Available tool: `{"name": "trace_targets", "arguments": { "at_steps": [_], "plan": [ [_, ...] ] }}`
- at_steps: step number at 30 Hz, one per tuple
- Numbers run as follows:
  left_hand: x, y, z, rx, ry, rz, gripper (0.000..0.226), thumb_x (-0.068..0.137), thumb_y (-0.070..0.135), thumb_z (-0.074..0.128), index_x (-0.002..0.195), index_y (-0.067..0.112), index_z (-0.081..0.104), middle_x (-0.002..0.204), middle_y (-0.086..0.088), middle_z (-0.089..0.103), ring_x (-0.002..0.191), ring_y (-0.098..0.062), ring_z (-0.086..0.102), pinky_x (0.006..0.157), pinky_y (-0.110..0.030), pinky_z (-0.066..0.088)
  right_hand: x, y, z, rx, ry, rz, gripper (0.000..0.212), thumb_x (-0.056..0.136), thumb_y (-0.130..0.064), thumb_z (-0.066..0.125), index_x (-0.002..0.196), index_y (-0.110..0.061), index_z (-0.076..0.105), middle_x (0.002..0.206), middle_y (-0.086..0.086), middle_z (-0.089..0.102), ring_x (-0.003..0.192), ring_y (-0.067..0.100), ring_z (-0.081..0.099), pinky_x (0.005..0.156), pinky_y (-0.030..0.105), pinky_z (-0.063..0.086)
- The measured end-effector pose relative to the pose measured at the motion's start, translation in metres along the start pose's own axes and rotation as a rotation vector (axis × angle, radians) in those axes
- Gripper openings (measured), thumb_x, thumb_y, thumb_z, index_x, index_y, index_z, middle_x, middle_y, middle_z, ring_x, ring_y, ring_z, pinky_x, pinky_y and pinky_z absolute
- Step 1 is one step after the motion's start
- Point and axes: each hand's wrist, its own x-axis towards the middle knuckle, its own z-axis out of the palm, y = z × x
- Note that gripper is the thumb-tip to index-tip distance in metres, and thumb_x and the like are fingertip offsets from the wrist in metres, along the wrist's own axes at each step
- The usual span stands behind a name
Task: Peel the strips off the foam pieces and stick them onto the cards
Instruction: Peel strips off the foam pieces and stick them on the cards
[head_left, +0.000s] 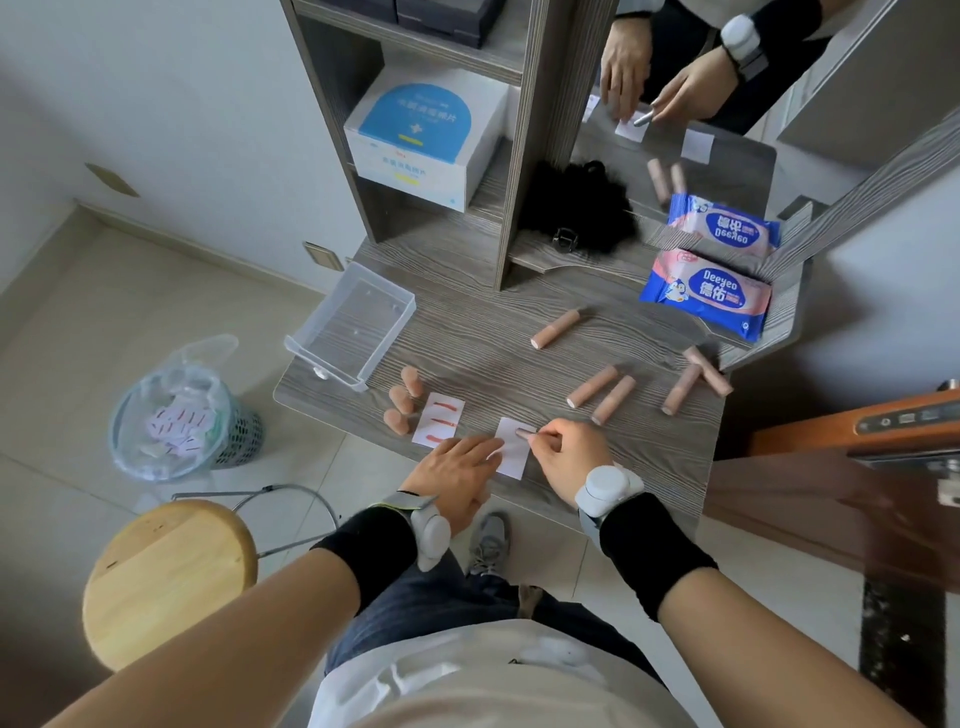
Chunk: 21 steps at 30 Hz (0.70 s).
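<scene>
left hand (457, 462) flat, pinning the card (513, 461); right hand (563, 451) pinches a strip (521, 431) at the card's 12 o'clock end; best pressed down straight.

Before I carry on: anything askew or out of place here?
The clear box sits skewed at the desk's left edge, one corner seemingly overhanging. Two foam pieces touch at an angle near the right edge.

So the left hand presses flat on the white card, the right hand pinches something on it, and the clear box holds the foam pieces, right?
Only the last part is wrong. In the head view the clear box is empty; the foam pieces lie loose on the desk. The left hand does press flat on the white card, and the right hand pinches something on it.
</scene>
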Motion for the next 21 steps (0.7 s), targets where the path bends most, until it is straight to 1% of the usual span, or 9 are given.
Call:
{"name": "trace_targets", "arguments": {
  "at_steps": [5,8,11,16,21],
  "plan": [
    [-0.001,-0.001,-0.005,-0.019,-0.005,-0.006,0.054,0.094,0.027,0.050,0.146,0.019,0.041,0.162,0.003,0.024,0.150,-0.018,0.018,0.118,-0.039,0.020,0.007,-0.010,0.004,-0.083,-0.012,-0.020,0.026,0.091,-0.032,0.062,0.085,-0.007,0.067,0.072,0.000,0.064,0.067,0.019,0.054,0.059,0.028,0.036],
    [-0.002,-0.001,-0.006,-0.028,-0.003,-0.004,0.052,0.093,0.026,0.049,0.144,0.019,0.042,0.162,0.003,0.024,0.149,-0.018,0.018,0.118,-0.039,0.022,0.012,-0.015,0.006,-0.097,-0.039,-0.010,0.026,0.092,-0.033,0.061,0.086,-0.008,0.066,0.076,0.000,0.065,0.072,0.021,0.058,0.063,0.030,0.043],
    [-0.002,-0.001,-0.008,-0.028,-0.002,-0.005,0.052,0.094,0.026,0.049,0.145,0.019,0.042,0.162,0.003,0.024,0.150,-0.018,0.018,0.118,-0.039,0.022,0.016,-0.017,0.006,-0.113,-0.068,0.013,0.026,0.092,-0.033,0.061,0.088,-0.008,0.066,0.078,0.000,0.066,0.076,0.023,0.063,0.069,0.034,0.051],
    [-0.002,0.001,-0.009,-0.021,-0.008,-0.012,0.052,0.095,0.028,0.047,0.145,0.019,0.040,0.163,0.003,0.022,0.150,-0.018,0.016,0.118,-0.040,0.021,0.017,-0.019,0.007,-0.139,-0.086,0.024,0.024,0.092,-0.032,0.060,0.086,-0.009,0.066,0.078,0.003,0.068,0.076,0.025,0.064,0.069,0.036,0.052],
    [-0.003,0.002,-0.009,-0.020,-0.014,-0.019,0.051,0.095,0.029,0.047,0.145,0.019,0.040,0.162,0.003,0.022,0.150,-0.018,0.016,0.116,-0.041,0.022,0.019,-0.017,0.008,-0.196,-0.089,0.018,0.022,0.091,-0.027,0.058,0.087,-0.007,0.067,0.083,0.010,0.071,0.077,0.028,0.064,0.071,0.038,0.053]
  ]
}}
